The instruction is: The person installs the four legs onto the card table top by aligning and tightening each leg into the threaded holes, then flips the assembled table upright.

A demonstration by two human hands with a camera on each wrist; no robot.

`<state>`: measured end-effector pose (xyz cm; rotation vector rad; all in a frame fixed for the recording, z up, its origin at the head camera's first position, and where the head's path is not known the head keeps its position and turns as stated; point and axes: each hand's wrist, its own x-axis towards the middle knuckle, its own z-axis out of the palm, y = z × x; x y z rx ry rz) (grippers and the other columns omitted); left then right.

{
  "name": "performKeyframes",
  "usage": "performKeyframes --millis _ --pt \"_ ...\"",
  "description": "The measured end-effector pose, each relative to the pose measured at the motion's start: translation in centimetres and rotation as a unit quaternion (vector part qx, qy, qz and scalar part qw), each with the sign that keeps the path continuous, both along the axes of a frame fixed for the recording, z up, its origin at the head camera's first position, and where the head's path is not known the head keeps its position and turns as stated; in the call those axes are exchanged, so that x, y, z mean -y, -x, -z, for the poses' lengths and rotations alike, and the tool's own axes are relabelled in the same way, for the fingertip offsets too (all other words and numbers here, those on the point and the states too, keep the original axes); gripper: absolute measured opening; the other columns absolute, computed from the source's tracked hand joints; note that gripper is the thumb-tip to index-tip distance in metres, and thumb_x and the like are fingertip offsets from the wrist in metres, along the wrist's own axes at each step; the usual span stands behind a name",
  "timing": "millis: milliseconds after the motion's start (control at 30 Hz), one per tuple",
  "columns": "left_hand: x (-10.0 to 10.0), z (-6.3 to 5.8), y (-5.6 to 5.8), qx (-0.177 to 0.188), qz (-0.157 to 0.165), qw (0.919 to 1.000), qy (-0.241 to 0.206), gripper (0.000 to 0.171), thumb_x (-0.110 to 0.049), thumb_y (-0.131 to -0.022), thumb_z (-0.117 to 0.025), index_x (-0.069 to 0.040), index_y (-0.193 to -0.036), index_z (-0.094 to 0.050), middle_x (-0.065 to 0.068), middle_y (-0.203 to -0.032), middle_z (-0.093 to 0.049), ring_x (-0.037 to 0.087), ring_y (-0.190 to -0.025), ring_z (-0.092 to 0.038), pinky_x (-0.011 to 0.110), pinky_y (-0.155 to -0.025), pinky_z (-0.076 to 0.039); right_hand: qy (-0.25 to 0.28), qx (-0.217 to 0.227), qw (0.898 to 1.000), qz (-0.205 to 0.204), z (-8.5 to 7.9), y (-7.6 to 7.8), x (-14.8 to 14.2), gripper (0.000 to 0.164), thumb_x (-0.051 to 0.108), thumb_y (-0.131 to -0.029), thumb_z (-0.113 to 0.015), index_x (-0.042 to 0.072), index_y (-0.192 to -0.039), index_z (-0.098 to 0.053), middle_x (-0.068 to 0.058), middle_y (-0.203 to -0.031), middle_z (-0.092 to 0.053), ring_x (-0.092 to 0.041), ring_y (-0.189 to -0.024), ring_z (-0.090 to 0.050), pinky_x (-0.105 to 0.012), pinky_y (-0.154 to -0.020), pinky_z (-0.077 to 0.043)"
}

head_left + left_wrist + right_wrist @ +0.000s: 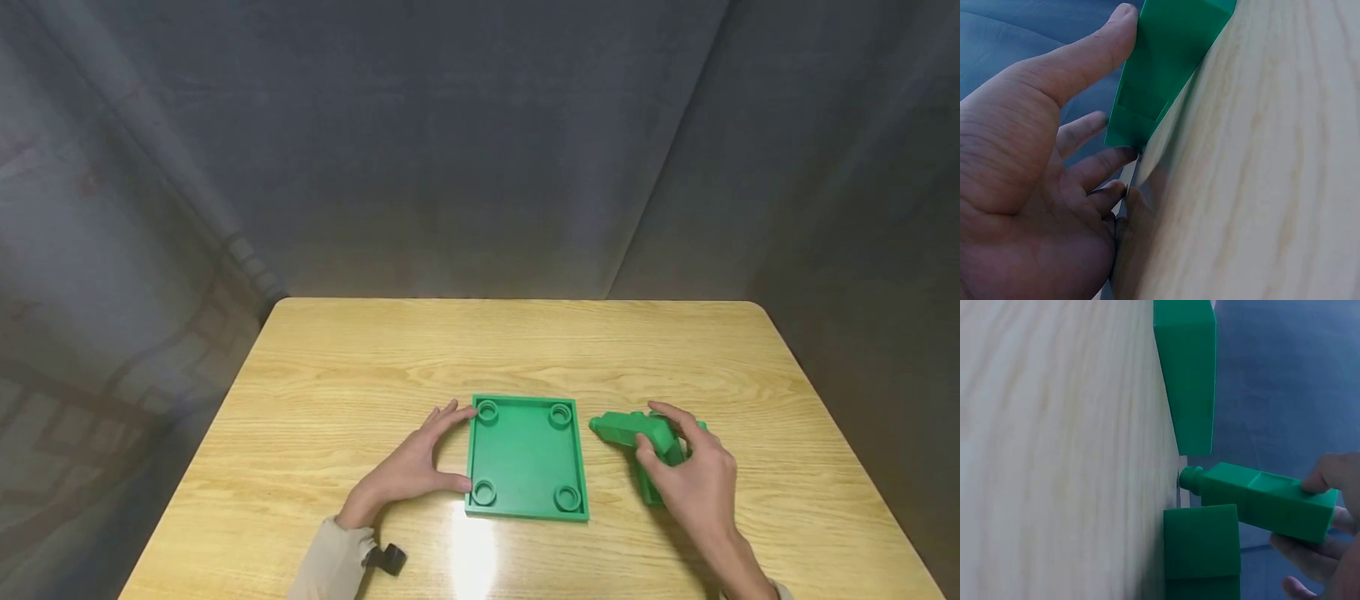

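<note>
A shallow square green tray-like panel (527, 458) lies on the table with its raised rim up and a round socket in each corner. My left hand (408, 467) is at its left side, thumb and fingers spread apart, touching that edge near the corners. In my right hand (701, 483), thumb and fingers grip a long green block (1266, 494) with a round peg at one end. It is tilted just off the tabletop, peg toward the panel. Below it, other green blocks (650, 487) lie on the table, partly hidden by the right hand.
The wooden table (337, 350) has rounded far corners. Dark grey curtains (450, 167) hang behind it and along both sides. A black strap piece (392, 559) sits at the left wrist. Light glares off the tabletop in front of the panel.
</note>
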<state>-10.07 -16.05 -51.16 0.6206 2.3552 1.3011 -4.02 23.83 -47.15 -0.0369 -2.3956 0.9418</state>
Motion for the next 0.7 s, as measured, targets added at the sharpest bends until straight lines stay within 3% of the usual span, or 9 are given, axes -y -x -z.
performKeyframes --millis 100,267,500,567,700 --pt "0.1 0.1 0.1 -0.003 0.006 0.9999 -0.016 0.094 -0.038 -0.083 -0.098 -0.032 -0.163 -0.049 0.004 -0.182 -0.030 0.051 -0.169 -0.003 0.085 -0.126 -0.006 0.030 -0.007 1.000 0.003 -0.2 0.0 -0.1 0.052 -0.005 -0.080 -0.089 0.000 -0.130 -0.074 -0.019 -0.108 -0.082 0.018 -0.101 -0.057 -0.001 -0.086 -0.046" --pt "0.3 0.1 0.1 -0.010 0.014 0.9995 -0.028 0.077 -0.035 -0.085 -0.097 -0.031 -0.151 -0.057 0.002 -0.180 -0.035 0.050 -0.169 -0.006 0.084 -0.128 -0.003 0.079 -0.010 0.997 -0.006 -0.5 0.1 -0.2 0.049 -0.010 -0.082 -0.087 -0.006 -0.127 -0.070 -0.021 -0.110 -0.079 0.020 -0.107 -0.061 0.000 -0.097 -0.046" --pt "0.3 0.2 0.1 -0.018 0.017 0.9991 -0.034 0.068 -0.032 -0.088 -0.094 -0.029 -0.147 -0.061 0.005 -0.179 -0.037 0.043 -0.170 -0.011 0.078 -0.131 -0.002 0.108 -0.024 0.994 -0.019 -0.9 0.4 -0.4 0.044 -0.011 -0.080 -0.090 -0.003 -0.121 -0.075 0.025 -0.112 -0.072 0.021 -0.108 -0.063 -0.002 -0.096 -0.049" --pt "0.3 0.2 0.1 -0.019 0.017 0.9991 -0.035 0.066 -0.031 -0.089 -0.093 -0.028 -0.147 -0.061 0.006 -0.179 -0.038 0.043 -0.170 -0.012 0.078 -0.131 -0.002 0.113 -0.039 0.992 -0.036 -1.1 0.6 -0.3 0.045 -0.013 -0.079 -0.090 -0.001 -0.121 -0.077 0.024 -0.113 -0.073 0.018 -0.107 -0.067 -0.003 -0.095 -0.050" --pt "0.3 0.2 0.2 -0.021 0.018 0.9990 -0.036 0.064 -0.030 -0.090 -0.092 -0.026 -0.147 -0.062 0.007 -0.178 -0.039 0.045 -0.170 -0.012 0.079 -0.131 -0.002 0.117 -0.081 0.986 -0.086 -1.5 1.3 0.1 0.050 -0.016 -0.076 -0.090 0.001 -0.122 -0.081 0.011 -0.118 -0.080 0.011 -0.107 -0.071 -0.005 -0.095 -0.052"
